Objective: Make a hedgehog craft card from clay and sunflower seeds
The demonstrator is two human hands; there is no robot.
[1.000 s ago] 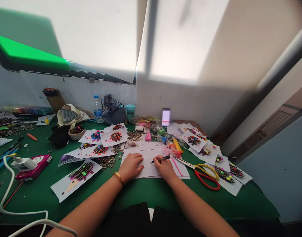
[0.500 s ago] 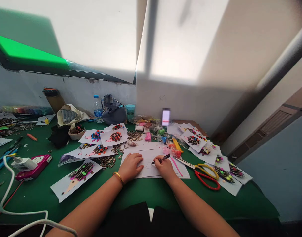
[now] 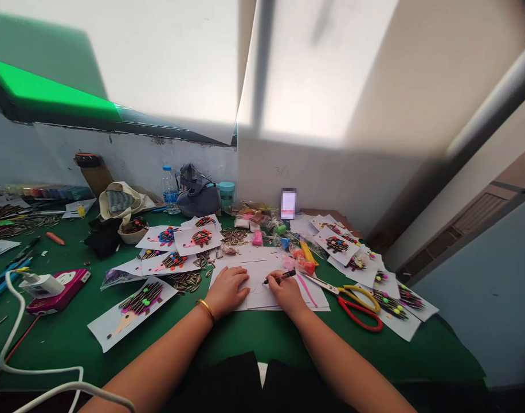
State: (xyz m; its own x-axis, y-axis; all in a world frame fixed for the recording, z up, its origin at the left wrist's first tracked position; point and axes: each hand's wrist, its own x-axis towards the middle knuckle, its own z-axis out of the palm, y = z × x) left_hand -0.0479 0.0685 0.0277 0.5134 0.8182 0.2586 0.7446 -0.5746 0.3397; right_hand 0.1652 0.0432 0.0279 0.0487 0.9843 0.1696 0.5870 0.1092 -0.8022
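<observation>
A black pen (image 3: 283,276) is gripped in my right hand (image 3: 286,293), its tip on a sheet of white paper (image 3: 254,301). A thin curved line shows on the paper beside the tip. My left hand (image 3: 228,291) lies flat on the left side of the sheet, fingers stretched out, with a gold bangle (image 3: 206,310) on its wrist. A pink strip (image 3: 306,291) lies on the paper to the right of my right hand. Scissors (image 3: 359,307) with red and yellow handles rest just beyond it, blades pointing toward the paper.
Hedgehog pictures with seed spines (image 3: 133,312) lie left and right (image 3: 394,312). Striped sunflower seeds (image 3: 187,281) and bags of coloured clay (image 3: 303,261) sit around the paper. A phone (image 3: 288,204) stands at the back. A magenta power strip (image 3: 60,292) with a white cable lies left.
The pen tip has shifted very slightly left, and the curved line by it looks a little different. My left hand has stayed in place.
</observation>
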